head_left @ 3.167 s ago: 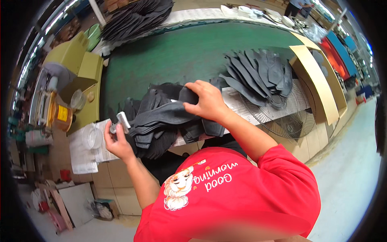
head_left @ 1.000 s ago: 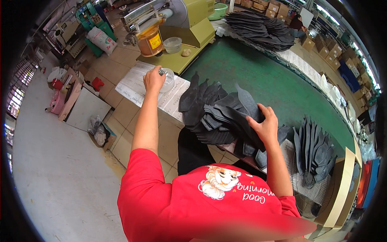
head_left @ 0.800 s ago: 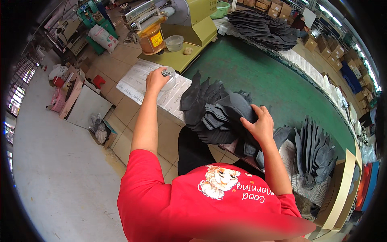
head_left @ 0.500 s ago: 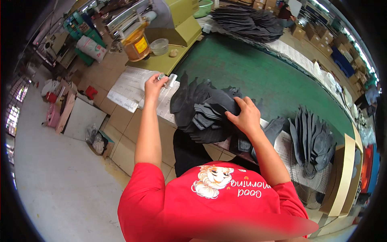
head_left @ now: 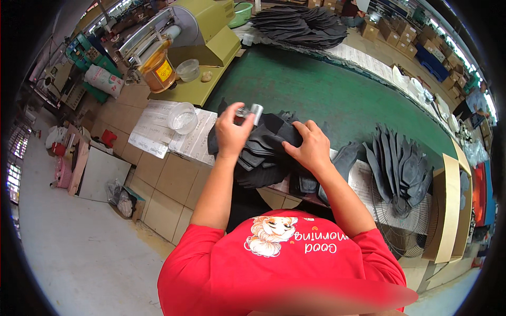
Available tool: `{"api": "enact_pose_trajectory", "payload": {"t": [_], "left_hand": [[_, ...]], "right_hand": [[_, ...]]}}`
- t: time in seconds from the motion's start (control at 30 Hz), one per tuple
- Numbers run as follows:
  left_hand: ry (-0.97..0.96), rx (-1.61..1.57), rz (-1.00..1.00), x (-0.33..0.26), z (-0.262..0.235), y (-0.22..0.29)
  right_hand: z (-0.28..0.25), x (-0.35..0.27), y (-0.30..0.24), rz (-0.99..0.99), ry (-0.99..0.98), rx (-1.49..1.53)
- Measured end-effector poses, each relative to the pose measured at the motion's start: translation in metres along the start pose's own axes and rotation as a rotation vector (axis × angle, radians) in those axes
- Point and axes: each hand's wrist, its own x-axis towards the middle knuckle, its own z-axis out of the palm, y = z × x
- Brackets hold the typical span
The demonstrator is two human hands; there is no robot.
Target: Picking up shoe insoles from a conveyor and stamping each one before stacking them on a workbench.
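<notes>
My left hand (head_left: pixel 234 131) is closed around a small tool with a silver cylinder (head_left: pixel 256 113) at its end; the fingers hide the rest of it. It hovers over the left part of a pile of dark grey, leaf-shaped flat pieces (head_left: pixel 263 142), which lie overlapped at the near table edge. On the right of that pile rests my right hand (head_left: pixel 311 147), thumb and fingers spread and touching the top pieces. A clear round plastic tub (head_left: pixel 183 118) stands on the white printed sheets left of my left hand.
Behind the pile runs a green belt surface (head_left: pixel 295 79), with an olive machine (head_left: pixel 211 42) at its left end. More dark pieces (head_left: pixel 400 163) fan out at the right, above a wire fan guard (head_left: pixel 406 221). An open carton (head_left: pixel 448 210) stands beyond.
My left hand has moved right, from beside the white sheets to above the pile, carrying the small tool. The tub it covered now shows. My right hand stays on the pile.
</notes>
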Motion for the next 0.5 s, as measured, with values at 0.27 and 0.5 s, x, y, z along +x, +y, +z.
{"api": "enact_pose_trajectory", "payload": {"t": [0.27,0.5], "left_hand": [[-0.112,0.012,0.229,-0.016,-0.001,0.047],[-0.031,-0.011,0.072,0.002,0.008,0.009]], "right_hand": [[-0.006,-0.008,0.001,-0.026,-0.008,0.002],[-0.02,-0.02,0.004,0.019,0.041,0.026]]}}
